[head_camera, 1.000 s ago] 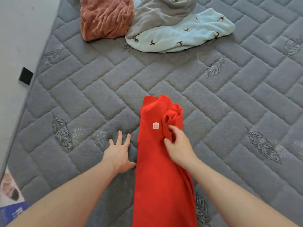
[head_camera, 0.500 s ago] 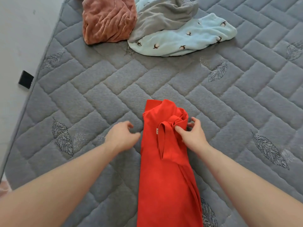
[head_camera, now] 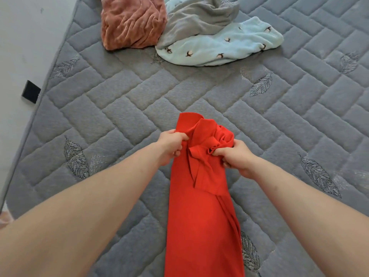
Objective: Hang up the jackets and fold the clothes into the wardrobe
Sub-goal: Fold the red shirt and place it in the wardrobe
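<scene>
folding step: left hand and right hand grip the red garment toward twelve o'clock, probably its collar; next, fold it toward six.

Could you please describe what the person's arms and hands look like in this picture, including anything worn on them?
Both forearms are bare for their whole visible length: no sleeve shows on either. The left hand and the right hand wear no gloves, and no watch, bracelet or ring is visible on the wrists or fingers that show. No markings stand out. The nails are too hidden to judge.
</scene>
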The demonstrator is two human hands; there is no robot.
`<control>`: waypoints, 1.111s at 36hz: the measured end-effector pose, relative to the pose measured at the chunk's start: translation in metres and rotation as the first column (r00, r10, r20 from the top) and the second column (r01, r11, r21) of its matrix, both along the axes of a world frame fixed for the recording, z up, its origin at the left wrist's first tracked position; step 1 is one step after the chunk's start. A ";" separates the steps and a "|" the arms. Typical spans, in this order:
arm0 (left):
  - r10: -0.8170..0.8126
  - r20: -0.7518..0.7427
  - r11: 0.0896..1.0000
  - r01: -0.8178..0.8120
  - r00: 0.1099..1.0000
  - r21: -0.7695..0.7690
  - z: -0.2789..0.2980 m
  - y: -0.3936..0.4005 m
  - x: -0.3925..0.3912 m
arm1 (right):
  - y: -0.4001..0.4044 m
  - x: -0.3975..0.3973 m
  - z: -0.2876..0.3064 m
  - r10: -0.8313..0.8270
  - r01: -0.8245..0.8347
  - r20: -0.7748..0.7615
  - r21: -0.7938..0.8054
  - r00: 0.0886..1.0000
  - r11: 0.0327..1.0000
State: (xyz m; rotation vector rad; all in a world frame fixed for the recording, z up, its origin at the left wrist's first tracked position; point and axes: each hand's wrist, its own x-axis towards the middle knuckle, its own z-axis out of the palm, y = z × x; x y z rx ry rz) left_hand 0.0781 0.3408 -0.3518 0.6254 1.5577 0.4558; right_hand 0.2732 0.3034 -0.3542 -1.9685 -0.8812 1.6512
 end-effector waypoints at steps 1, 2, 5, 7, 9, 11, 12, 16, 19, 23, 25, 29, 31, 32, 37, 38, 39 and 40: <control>0.012 -0.014 0.999 -0.012 1.000 0.035 0.004 0.000 -0.001 | 0.000 0.001 0.005 -0.012 0.012 0.007 0.023 1.000 1.000; 0.028 -0.029 0.997 -0.026 0.999 0.069 0.009 0.001 -0.002 | 0.000 0.003 0.010 -0.032 0.032 0.010 0.049 0.999 0.998; 0.072 0.003 0.988 -0.071 0.997 0.140 0.030 0.005 -0.003 | 0.004 0.004 0.026 -0.084 0.083 -0.002 0.138 0.996 0.987; 0.096 0.072 0.978 -0.107 0.993 0.180 0.046 0.009 -0.001 | 0.009 0.005 0.037 -0.106 0.108 -0.019 0.212 0.994 0.971; 0.090 0.107 0.964 -0.114 0.990 0.241 0.064 0.015 0.001 | 0.016 0.005 0.049 -0.115 0.120 -0.033 0.288 0.993 0.950; 0.054 0.099 0.944 -0.083 0.994 0.318 0.080 0.021 0.003 | 0.022 0.008 0.058 -0.115 0.118 -0.029 0.352 0.993 0.929; 0.025 0.087 0.934 -0.054 0.996 0.352 0.086 0.024 0.003 | 0.023 0.010 0.061 -0.107 0.104 -0.012 0.381 0.994 0.919; -0.101 -0.031 0.885 0.104 0.994 0.454 0.095 0.017 -0.005 | 0.014 0.018 0.068 -0.027 -0.070 0.182 0.506 0.983 0.860; -0.187 -0.136 0.822 0.231 0.973 0.520 0.094 -0.006 -0.014 | -0.008 0.022 0.071 0.066 -0.215 0.280 0.546 0.958 0.810; -0.329 -0.248 0.674 0.411 0.911 0.615 0.078 -0.060 -0.026 | -0.056 0.028 0.066 0.197 -0.416 0.426 0.518 0.883 0.747; -0.407 -0.352 0.593 0.537 0.843 0.600 0.067 -0.086 -0.036 | -0.081 0.031 0.059 0.288 -0.504 0.451 0.489 0.845 0.712; -0.573 -0.516 0.438 0.770 0.637 0.464 0.052 -0.133 -0.045 | -0.130 0.031 0.045 0.453 -0.651 0.506 0.333 0.734 0.682; -0.607 -0.556 0.398 0.823 0.567 0.405 0.040 -0.152 -0.048 | -0.149 0.031 0.036 0.510 -0.700 0.526 0.261 0.681 0.665; -0.617 -0.573 0.388 0.842 0.539 0.375 0.035 -0.161 -0.049 | -0.157 0.031 0.031 0.536 -0.723 0.535 0.230 0.653 0.651; -0.730 -0.549 0.337 0.913 0.407 0.229 0.012 -0.200 -0.046 | -0.191 0.027 0.015 0.602 -0.759 0.548 0.097 0.581 0.644; -0.755 -0.544 0.316 0.930 0.365 0.186 0.007 -0.205 -0.046 | -0.196 0.026 0.013 0.610 -0.760 0.543 0.086 0.578 0.644; -0.778 -0.541 0.291 0.946 0.320 0.140 0.003 -0.209 -0.046 | -0.200 0.024 0.012 0.620 -0.762 0.534 0.074 0.575 0.643; -0.796 -0.538 0.267 0.959 0.276 0.097 0.000 -0.211 -0.046 | -0.202 0.024 0.011 0.633 -0.765 0.520 0.063 0.573 0.641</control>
